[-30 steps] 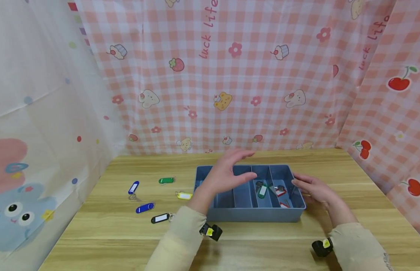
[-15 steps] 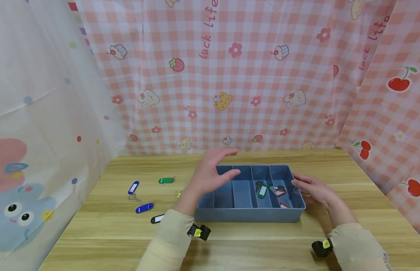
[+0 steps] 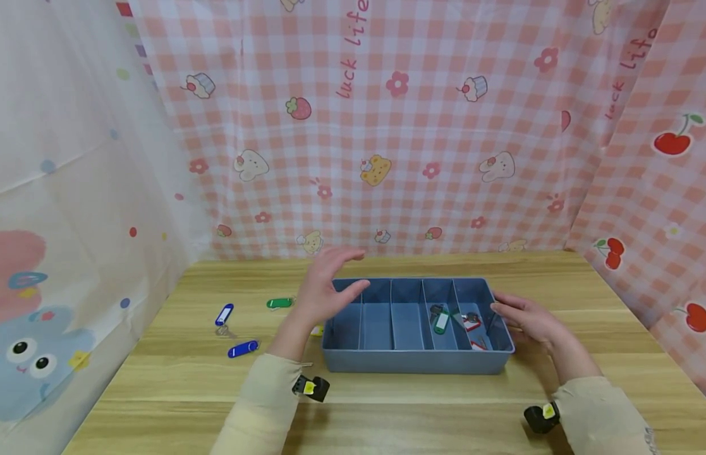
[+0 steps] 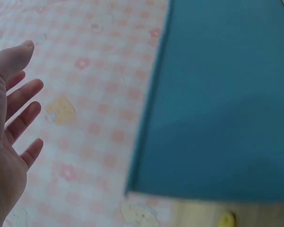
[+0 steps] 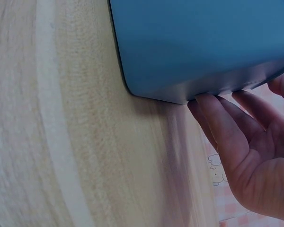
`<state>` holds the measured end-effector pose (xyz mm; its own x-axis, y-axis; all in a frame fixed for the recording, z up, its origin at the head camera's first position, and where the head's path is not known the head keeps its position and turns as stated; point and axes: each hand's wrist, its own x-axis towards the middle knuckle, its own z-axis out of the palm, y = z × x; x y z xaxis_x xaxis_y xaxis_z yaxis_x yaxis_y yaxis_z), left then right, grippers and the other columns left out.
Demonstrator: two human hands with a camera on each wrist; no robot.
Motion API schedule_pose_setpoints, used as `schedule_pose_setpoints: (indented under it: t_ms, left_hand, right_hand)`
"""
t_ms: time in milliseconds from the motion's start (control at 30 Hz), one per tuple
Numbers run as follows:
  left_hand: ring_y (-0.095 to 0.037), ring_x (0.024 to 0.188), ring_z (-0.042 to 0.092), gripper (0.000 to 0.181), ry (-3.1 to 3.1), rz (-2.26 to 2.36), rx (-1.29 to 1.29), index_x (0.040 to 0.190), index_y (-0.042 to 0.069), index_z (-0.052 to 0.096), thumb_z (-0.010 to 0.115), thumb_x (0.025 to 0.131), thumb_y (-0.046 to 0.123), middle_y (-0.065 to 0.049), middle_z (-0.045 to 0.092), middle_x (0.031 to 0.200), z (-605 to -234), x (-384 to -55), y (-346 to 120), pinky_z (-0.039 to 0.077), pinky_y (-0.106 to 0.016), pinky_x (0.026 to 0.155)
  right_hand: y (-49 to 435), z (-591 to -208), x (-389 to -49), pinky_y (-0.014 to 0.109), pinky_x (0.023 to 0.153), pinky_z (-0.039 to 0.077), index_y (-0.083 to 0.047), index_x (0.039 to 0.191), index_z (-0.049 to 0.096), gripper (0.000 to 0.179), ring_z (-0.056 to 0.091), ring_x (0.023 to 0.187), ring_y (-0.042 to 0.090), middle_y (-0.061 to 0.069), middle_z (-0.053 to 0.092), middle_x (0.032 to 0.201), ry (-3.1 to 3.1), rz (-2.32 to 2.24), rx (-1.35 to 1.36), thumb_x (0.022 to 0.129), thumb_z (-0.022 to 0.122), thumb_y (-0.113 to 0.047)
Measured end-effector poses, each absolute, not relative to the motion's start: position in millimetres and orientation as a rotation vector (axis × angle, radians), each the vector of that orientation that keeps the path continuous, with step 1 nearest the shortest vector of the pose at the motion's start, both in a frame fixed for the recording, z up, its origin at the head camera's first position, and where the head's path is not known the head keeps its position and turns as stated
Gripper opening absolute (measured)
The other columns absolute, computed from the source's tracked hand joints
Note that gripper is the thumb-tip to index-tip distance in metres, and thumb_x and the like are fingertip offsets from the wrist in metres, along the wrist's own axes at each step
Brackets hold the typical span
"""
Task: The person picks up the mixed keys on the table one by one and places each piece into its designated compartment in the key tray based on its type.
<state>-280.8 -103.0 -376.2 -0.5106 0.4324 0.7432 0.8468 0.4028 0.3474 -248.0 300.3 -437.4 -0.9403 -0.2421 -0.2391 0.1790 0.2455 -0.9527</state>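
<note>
A grey-blue tray point(image 3: 418, 361) with several compartments stands on the wooden table. My left hand point(image 3: 325, 287) hovers over the tray's left end, thumb and fingers spread apart and nothing between them; the left wrist view shows the same empty hand point(image 4: 9, 127) beside the tray wall. At the tray's right end, my right hand point(image 3: 531, 321) touches the end wall with its fingertips point(image 5: 206, 100), thumb near the rim. Inside, a green key tag point(image 3: 441, 321) with a key lies in one compartment, and red key tags point(image 3: 472, 324) lie in the rightmost.
Left of the tray lie a green key tag point(image 3: 280, 303), a blue key tag point(image 3: 224, 314) with a key, and another blue key tag point(image 3: 243, 349). A yellow key tag point(image 3: 317, 330) is partly hidden behind my left arm. A checked cloth point(image 3: 398, 126) hangs behind the table.
My left hand has moved left across the tray, uncovering its left compartments. My left forearm now hides the black key tag. The right hand and the tray have stayed put.
</note>
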Motion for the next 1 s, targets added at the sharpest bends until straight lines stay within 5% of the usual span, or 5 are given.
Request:
schedule_pose_setpoints:
  t_ms: [433,1000]
  left_hand:
    - [-0.030,0.120,0.055,0.054,-2.240,-0.936,-0.948,0.130,0.004,0.060,0.082,0.083,0.017,-0.013,0.063,0.128,-386,-293,-136,0.036,-0.050,0.106]
    - [-0.034,0.125,0.051,0.064,-2.379,-0.862,-0.792,0.133,0.005,0.059,0.086,0.077,0.021,-0.014,0.060,0.133,-405,-317,-182,0.030,-0.051,0.110]
  right_hand:
    - [301,-439,-249,0.036,0.086,0.054,0.006,0.153,0.014,0.068,0.061,0.105,0.010,0.033,0.039,0.145,2.152,-1.787,-0.081,0.105,0.051,-0.025]
    - [300,-439,-248,0.038,0.088,0.054,0.005,0.154,0.015,0.068,0.060,0.111,0.015,0.035,0.033,0.148,2.181,-1.751,-0.067,0.105,0.050,-0.027]
